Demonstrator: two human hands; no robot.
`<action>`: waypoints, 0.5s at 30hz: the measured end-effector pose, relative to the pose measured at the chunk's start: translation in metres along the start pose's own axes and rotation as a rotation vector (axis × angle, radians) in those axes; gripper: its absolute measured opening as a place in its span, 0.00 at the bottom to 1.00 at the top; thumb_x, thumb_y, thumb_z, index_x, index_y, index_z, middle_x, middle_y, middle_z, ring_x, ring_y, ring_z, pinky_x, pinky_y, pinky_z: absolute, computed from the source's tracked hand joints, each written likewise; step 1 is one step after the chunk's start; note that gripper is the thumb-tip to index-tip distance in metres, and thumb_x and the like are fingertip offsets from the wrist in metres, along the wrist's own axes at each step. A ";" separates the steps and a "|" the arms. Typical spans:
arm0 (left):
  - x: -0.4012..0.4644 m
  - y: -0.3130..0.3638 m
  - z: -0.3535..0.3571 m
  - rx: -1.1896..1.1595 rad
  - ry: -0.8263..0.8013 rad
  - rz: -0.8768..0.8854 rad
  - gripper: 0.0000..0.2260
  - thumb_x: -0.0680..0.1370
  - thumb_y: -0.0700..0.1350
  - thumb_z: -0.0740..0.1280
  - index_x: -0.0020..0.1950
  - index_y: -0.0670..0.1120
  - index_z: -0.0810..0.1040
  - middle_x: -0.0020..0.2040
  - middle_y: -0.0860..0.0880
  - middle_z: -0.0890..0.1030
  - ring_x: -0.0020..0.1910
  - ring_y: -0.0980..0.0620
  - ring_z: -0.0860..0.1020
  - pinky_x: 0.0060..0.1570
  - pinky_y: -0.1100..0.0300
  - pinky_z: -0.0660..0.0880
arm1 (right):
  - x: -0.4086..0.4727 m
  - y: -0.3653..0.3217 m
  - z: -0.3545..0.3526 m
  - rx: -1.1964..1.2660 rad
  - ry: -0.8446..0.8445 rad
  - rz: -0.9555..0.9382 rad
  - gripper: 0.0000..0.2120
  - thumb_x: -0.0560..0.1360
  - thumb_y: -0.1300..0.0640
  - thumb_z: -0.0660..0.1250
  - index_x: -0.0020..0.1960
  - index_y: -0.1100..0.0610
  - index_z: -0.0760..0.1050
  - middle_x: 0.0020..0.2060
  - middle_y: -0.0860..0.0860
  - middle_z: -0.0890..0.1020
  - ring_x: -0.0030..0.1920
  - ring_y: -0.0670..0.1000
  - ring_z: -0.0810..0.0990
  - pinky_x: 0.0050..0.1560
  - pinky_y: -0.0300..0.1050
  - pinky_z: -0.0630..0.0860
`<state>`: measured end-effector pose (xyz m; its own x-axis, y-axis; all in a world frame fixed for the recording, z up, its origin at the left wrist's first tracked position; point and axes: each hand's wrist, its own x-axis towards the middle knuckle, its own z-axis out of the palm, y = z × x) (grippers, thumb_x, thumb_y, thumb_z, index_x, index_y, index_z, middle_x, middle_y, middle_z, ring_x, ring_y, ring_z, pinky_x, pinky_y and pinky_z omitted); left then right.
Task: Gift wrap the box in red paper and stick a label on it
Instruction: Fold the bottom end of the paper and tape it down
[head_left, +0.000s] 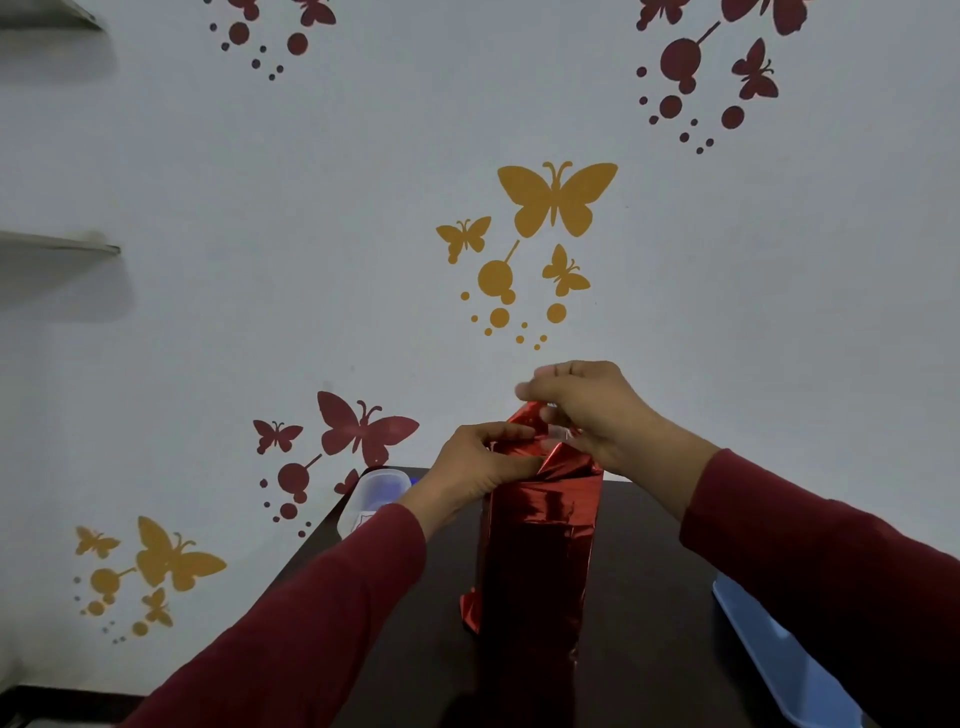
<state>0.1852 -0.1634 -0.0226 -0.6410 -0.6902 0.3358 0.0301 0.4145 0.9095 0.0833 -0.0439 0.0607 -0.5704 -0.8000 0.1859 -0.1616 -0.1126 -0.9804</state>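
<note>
A tall box wrapped in shiny red paper (537, 545) stands upright on the dark table (644, 582). My left hand (480, 467) grips the folded paper at the box's top left edge. My right hand (587, 408) is over the top right, its thumb and fingers pinching a raised red flap; something small and clear, perhaps tape, shows under its fingers. A loose fold of paper sticks out at the box's lower left. No label is in view.
A translucent plastic container (371, 493) sits at the table's far left corner. A light blue tray (779, 660) lies on the right, partly under my sleeve. A white wall with butterfly decals (556, 197) rises behind the table, and shelves jut out at the far left.
</note>
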 end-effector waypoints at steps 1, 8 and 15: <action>0.001 0.000 0.000 0.002 0.005 0.001 0.17 0.73 0.41 0.78 0.61 0.48 0.85 0.47 0.52 0.84 0.32 0.65 0.80 0.32 0.73 0.71 | 0.001 0.002 -0.002 -0.049 0.043 -0.003 0.12 0.71 0.62 0.78 0.53 0.58 0.82 0.34 0.52 0.81 0.35 0.49 0.79 0.46 0.49 0.83; 0.001 -0.002 0.006 -0.049 0.044 0.000 0.18 0.69 0.42 0.82 0.58 0.51 0.86 0.52 0.52 0.86 0.51 0.52 0.85 0.52 0.58 0.81 | 0.002 0.008 -0.006 -0.387 0.171 -0.164 0.10 0.68 0.60 0.78 0.48 0.54 0.82 0.45 0.51 0.84 0.39 0.49 0.84 0.35 0.43 0.82; -0.001 -0.005 0.006 -0.039 0.054 0.024 0.25 0.63 0.50 0.85 0.59 0.52 0.86 0.55 0.52 0.86 0.54 0.55 0.84 0.61 0.56 0.80 | 0.001 0.014 -0.019 -0.434 0.183 -0.114 0.06 0.69 0.60 0.78 0.43 0.56 0.82 0.38 0.50 0.81 0.33 0.47 0.75 0.29 0.41 0.69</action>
<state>0.1811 -0.1615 -0.0286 -0.5977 -0.7117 0.3691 0.0756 0.4083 0.9097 0.0652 -0.0352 0.0482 -0.6552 -0.6759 0.3375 -0.5304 0.0934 -0.8426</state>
